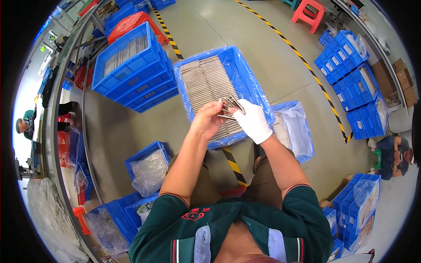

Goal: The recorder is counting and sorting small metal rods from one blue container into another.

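Note:
In front of me stands a blue plastic crate lined with clear film. Rows of slim metal rods lie side by side in it, filling its left part. Over the crate's near half, my bare left hand is closed on one end of a small bunch of metal rods. My right hand, in a white glove, grips the same bunch from the other side. The rods fan out a little between my fingers. Their exact shape is too small to make out.
A second lined crate with more rods and a white sheet is at the right. Stacked blue crates rise at the left. Film-filled crates sit near my left elbow. Further stacks, a red stool and a seated person are to the right.

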Available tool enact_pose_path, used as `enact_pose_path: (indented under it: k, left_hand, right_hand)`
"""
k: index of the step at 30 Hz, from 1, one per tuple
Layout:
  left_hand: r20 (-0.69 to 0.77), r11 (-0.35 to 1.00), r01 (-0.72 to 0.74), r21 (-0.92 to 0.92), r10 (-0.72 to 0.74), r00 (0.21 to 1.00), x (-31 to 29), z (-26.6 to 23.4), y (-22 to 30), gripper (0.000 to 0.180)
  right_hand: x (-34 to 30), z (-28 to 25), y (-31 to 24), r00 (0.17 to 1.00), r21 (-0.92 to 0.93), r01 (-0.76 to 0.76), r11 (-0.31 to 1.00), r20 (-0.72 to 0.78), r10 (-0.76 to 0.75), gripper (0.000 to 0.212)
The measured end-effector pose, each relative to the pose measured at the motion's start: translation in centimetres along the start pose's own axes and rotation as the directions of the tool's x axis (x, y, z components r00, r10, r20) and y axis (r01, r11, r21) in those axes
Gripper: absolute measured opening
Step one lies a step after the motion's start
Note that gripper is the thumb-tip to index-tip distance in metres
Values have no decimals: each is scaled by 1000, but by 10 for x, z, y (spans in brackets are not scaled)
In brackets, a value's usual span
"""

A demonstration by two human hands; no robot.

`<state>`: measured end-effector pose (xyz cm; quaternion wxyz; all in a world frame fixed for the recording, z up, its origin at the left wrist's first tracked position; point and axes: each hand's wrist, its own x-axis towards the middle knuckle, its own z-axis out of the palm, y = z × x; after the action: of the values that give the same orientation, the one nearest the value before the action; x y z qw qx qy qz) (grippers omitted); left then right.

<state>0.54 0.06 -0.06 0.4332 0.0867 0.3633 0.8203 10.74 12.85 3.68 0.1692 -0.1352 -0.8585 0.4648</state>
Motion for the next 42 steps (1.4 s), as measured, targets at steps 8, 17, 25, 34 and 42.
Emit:
enact_pose_path:
  k: [8, 17, 25, 34, 42]
  left_hand:
    - [-102, 993, -8, 121, 20, 995, -1, 8, -2, 9]
    - [-126, 960, -21, 280, 58, 990, -2, 6, 0, 7]
    - [-19, 997, -20, 73, 21, 1000, 0, 2, -2, 13]
    - [95, 943, 294, -158, -282, 955, -4, -1, 7, 6]
    - [3, 984, 17, 179, -18, 1000, -2, 6, 5, 9]
  right_hand:
    - [1, 1, 3, 999, -104, 20, 994, -25, -22, 18]
    - [-1, 1, 2, 999, -98, -29, 995, 22, 31, 18]
    - [3, 2, 5, 999, -59, -51, 997, -18, 50, 17]
    - [-3, -1, -2, 995, -77, 88, 993, 46, -84, 15]
    - [2, -3, -3, 999, -23, 32, 999, 10, -31, 18]
